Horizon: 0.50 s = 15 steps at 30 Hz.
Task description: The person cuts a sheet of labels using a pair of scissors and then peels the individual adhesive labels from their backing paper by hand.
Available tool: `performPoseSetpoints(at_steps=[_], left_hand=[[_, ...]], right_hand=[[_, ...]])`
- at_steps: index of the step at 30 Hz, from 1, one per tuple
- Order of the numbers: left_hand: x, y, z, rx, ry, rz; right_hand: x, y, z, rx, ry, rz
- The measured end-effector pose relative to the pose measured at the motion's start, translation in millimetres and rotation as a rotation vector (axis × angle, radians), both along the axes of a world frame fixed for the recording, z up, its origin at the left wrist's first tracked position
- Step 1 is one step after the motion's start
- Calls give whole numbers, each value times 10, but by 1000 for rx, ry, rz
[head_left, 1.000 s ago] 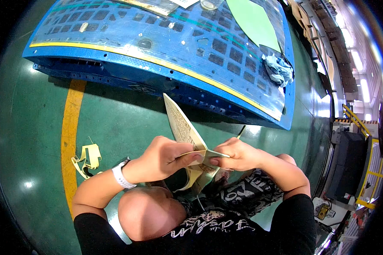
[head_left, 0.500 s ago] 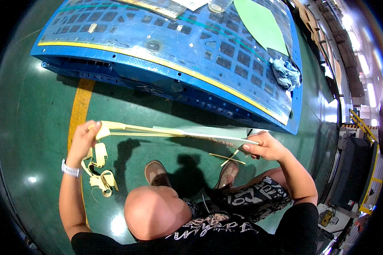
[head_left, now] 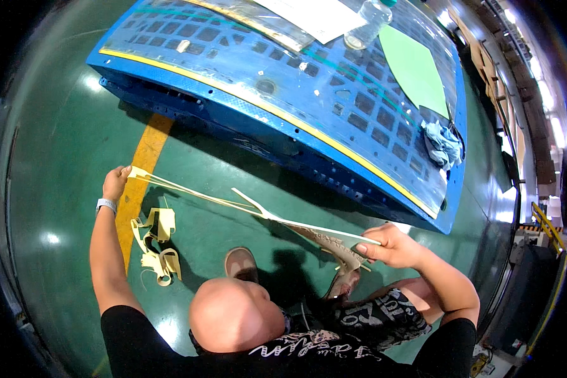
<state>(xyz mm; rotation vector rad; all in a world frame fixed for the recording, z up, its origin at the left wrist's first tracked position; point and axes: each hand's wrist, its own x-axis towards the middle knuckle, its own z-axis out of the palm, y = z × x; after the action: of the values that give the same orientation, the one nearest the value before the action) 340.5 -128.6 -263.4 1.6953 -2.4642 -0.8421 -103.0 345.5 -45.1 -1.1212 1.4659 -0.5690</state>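
My left hand (head_left: 115,183), stretched far out to the left, is closed on one end of a pale yellow peel-off strip (head_left: 195,195). The strip runs taut in narrow bands across to a thin whitish sheet (head_left: 309,229), where it joins the sheet's left end. My right hand (head_left: 394,247) grips the sheet's other end, thumb on top. Seen nearly edge-on, the sheet has a brownish underside and hangs above the floor in front of my knees. A loose end of the sheet or strip sticks up near the join.
Crumpled yellow strips (head_left: 160,246) lie on the green floor below my left hand. Ahead stands a blue plastic pallet (head_left: 283,126) under a clear cover, bearing a green sheet (head_left: 416,69), a bottle (head_left: 366,25), white paper (head_left: 321,16) and a blue cloth (head_left: 443,145).
My left hand has moved left and away from the sheet, drawing the yellow strip out longer. The sheet has tilted, its right end lower. The view has shifted.
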Motion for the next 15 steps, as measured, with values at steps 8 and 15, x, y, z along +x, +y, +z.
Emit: performPoseSetpoints(at_steps=[8, 15], left_hand=[[408, -9, -44, 19, -185, 63], [-1561, 1425, 486, 110, 33, -555]], right_hand=[[57, -134, -44, 38, -24, 20], [161, -405, -264, -294, -64, 105]])
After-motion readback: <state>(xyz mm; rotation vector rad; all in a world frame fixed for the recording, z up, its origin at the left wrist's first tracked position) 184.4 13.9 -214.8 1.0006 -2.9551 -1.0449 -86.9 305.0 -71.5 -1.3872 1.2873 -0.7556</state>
